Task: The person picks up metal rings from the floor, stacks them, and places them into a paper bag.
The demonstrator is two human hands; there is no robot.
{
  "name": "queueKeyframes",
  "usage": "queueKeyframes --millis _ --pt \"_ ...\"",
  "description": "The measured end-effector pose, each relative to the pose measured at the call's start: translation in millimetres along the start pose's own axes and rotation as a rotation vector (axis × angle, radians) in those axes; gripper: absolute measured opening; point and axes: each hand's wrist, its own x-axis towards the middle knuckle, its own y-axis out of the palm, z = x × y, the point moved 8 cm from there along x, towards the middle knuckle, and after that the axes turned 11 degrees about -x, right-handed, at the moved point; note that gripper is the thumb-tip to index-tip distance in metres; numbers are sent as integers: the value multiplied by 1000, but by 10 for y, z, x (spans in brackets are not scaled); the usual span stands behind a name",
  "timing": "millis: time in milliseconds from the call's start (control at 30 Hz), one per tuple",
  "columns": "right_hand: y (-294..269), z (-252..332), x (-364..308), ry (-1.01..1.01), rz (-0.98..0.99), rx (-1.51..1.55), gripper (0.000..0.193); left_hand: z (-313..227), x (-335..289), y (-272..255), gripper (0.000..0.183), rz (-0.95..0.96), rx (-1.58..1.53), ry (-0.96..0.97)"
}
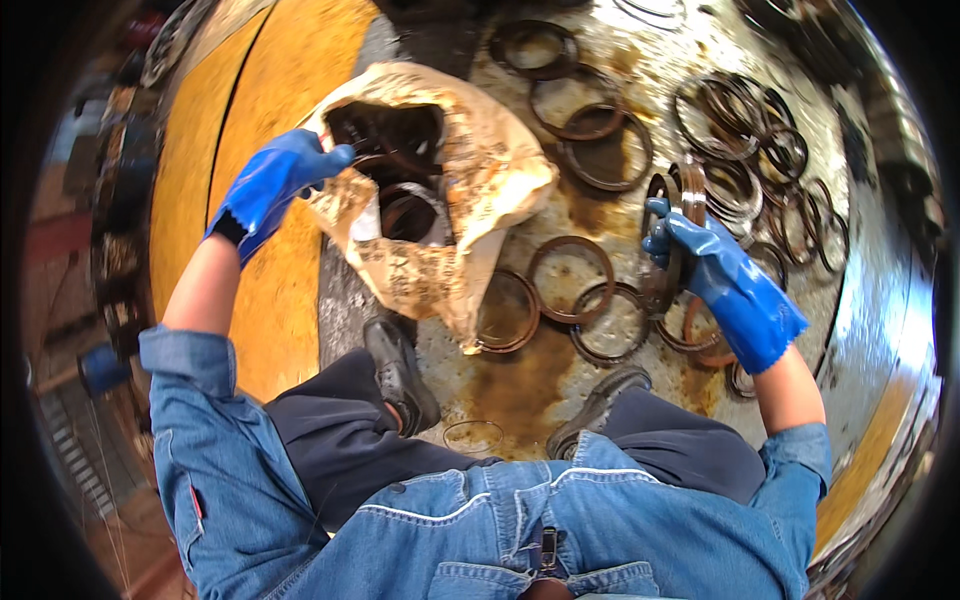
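Note:
A crumpled brown paper bag [490, 150] lies on its side left of the middle, its torn mouth facing up with several dark rings [405, 215] inside. My left hand [275, 175], in a blue rubber glove, pinches the left edge of that mouth. On the right, my right hand [710, 260], also gloved in blue, is wrapped round a few metal rings [692, 185] held on edge as a bundle. How many rings it holds I cannot tell. The bundle stands over other rings lying on the oily floor.
Loose rings [570, 275] lie around the bag, and a heap of them [735, 115] spreads at the right. Yellow boards [275, 90] border the left. My shoes [400, 375] stand near the bag. Brown oil stains mark the metal floor [520, 390].

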Motion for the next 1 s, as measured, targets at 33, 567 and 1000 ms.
queueKeyframes --millis 33,567,1000 --pt "185 157 11 9 -32 -141 50 70 -85 20 59 -33 0 -17" --pt "3594 71 1113 -530 624 -1045 35 953 -392 825 25 302 -388 297" --pt "3836 -266 1042 -1391 158 -2173 19 1544 -1007 779 43 158 -1042 -119"
